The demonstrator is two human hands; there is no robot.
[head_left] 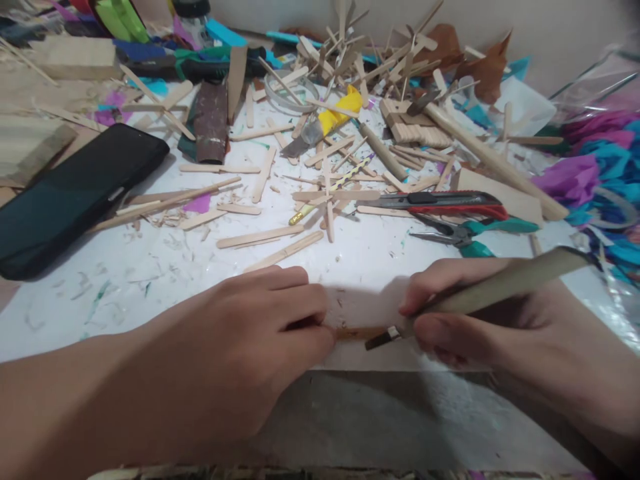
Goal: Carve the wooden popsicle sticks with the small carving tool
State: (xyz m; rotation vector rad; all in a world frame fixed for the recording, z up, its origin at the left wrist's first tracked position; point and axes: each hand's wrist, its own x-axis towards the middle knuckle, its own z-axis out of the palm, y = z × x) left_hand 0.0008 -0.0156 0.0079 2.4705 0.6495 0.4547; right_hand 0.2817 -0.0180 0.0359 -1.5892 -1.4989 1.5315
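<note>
My left hand [270, 327] is closed near the front edge of the white sheet, thumb against the bent fingers. It pins one end of a flat wooden craft stick [347, 333], whose other end runs toward the right hand. In my right hand [480, 320] is a carving knife [510, 283] with a thick pale wooden handle, gripped like a pen. Its short dark blade points down left, at the stick; whether it touches the wood, I cannot tell. Small shavings lie just behind the stick.
Behind the hands lie a red utility knife [445, 200], green-handled pliers [470, 233], a pencil [333, 189] and a yellow-handled blade [325, 123]. A black phone [80, 200] rests at left. Craft sticks are heaped at the back; coloured tissue paper [595, 180] is at right.
</note>
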